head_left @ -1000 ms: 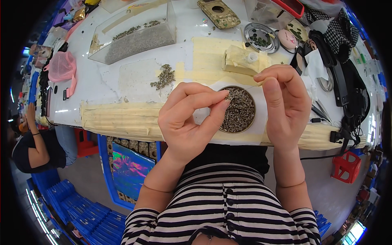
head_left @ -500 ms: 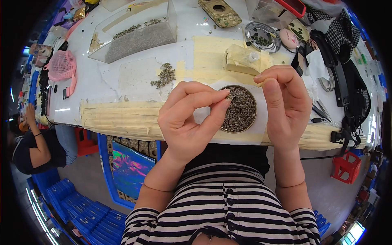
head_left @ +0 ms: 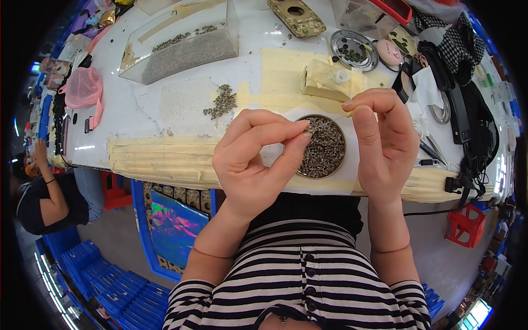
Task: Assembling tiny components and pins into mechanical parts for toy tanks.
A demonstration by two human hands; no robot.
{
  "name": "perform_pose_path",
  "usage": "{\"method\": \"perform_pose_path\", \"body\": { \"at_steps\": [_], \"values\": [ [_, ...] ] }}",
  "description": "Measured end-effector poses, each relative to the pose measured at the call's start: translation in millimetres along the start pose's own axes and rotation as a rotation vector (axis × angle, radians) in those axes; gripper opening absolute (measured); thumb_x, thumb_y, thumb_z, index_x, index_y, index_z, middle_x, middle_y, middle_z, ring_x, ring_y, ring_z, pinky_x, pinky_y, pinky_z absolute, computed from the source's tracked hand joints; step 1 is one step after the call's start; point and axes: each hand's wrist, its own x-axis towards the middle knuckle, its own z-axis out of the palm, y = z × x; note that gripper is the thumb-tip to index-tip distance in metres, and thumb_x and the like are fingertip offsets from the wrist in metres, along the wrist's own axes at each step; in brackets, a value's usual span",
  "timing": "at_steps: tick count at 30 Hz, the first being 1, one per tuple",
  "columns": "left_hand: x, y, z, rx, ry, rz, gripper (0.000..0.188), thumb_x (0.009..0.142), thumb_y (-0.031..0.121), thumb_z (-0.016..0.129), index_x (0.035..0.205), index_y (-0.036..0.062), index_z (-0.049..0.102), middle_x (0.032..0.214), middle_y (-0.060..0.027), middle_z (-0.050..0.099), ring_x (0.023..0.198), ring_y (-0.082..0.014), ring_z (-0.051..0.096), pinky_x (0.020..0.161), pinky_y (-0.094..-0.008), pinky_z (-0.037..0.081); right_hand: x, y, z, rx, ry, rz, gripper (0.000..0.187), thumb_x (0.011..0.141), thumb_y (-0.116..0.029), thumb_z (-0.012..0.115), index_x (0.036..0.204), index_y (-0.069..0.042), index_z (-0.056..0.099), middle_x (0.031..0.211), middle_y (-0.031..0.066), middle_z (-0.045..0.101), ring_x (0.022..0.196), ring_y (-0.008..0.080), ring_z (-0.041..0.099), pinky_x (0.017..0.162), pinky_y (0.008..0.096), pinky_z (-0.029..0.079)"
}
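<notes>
A round tin full of small brownish metallic pieces stands at the table's near edge. Above it, my right hand pinches a thin, straight, needle-like wire by its pale yellow end, between thumb and index finger. The wire slants down to my left hand, whose thumb and index finger close together at its other end. Whatever tiny thing those left fingertips hold is too small to make out. Left of the hands, a loose heap of similar small pieces lies on the table.
A clear box of small grey pieces stands at the back left. A tape-covered block sits just beyond the tin. Farther right are a metal dish, tweezers and black straps. A pink mesh pouch lies at left.
My hands hold nearly the same pose; the right fingers have shifted very slightly. Nothing else has visibly moved.
</notes>
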Motion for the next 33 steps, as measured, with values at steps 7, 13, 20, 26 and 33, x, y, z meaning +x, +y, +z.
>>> {"method": "perform_pose_path", "body": {
  "at_steps": [7, 13, 20, 26, 33],
  "values": [
    [0.2, 0.6, 0.0, -0.016, 0.003, -0.002, 0.022, 0.075, -0.011, 0.076, 0.095, -0.0014, 0.075, 0.089, -0.0077, 0.065, 0.078, -0.0136, 0.062, 0.067, -0.0236, 0.049, -1.0, -0.1, 0.4, 0.007, 0.012, 0.006, 0.008, 0.091, -0.007, 0.07, 0.091, -0.001, 0.064, 0.087, 0.0045, 0.063, 0.082, 0.0148, 0.055, 0.077, 0.0257, 0.043],
    [0.6, -0.1, 0.1, -0.014, 0.002, 0.005, 0.021, 0.075, -0.01, 0.077, 0.094, -0.0014, 0.075, 0.089, -0.0079, 0.066, 0.078, -0.0137, 0.062, 0.067, -0.0235, 0.049, -1.7, 0.8, 0.0, -0.011, 0.013, -0.005, 0.008, 0.091, -0.007, 0.07, 0.09, -0.001, 0.063, 0.087, 0.0041, 0.063, 0.081, 0.0145, 0.054, 0.076, 0.0255, 0.043],
    [0.2, 0.1, 0.4, -0.02, 0.008, -0.002, 0.021, 0.075, -0.01, 0.077, 0.094, -0.0014, 0.075, 0.089, -0.0083, 0.066, 0.078, -0.014, 0.062, 0.068, -0.0237, 0.049, -1.9, 1.0, 0.1, -0.005, 0.019, -0.006, 0.008, 0.091, -0.006, 0.07, 0.09, -0.002, 0.063, 0.087, 0.0039, 0.063, 0.081, 0.0146, 0.054, 0.076, 0.0257, 0.043],
    [0.1, -0.3, 0.7, -0.02, 0.011, 0.0, 0.021, 0.074, -0.011, 0.077, 0.094, -0.0012, 0.075, 0.089, -0.0081, 0.066, 0.078, -0.0139, 0.062, 0.068, -0.0238, 0.049, -2.0, 0.4, 1.2, -0.007, 0.035, -0.003, 0.009, 0.09, -0.007, 0.071, 0.088, -0.002, 0.063, 0.085, 0.0035, 0.062, 0.08, 0.0147, 0.054, 0.075, 0.0258, 0.042],
    [0.2, -0.5, -0.2, -0.016, 0.0, 0.006, 0.022, 0.075, -0.011, 0.077, 0.094, -0.0007, 0.075, 0.089, -0.0073, 0.066, 0.078, -0.0133, 0.062, 0.068, -0.0236, 0.048, -1.7, 1.7, 0.0, -0.079, 0.035, -0.046, 0.011, 0.089, -0.008, 0.072, 0.086, -0.003, 0.063, 0.082, 0.0036, 0.062, 0.078, 0.0154, 0.053, 0.073, 0.0263, 0.042]
  ]
}}
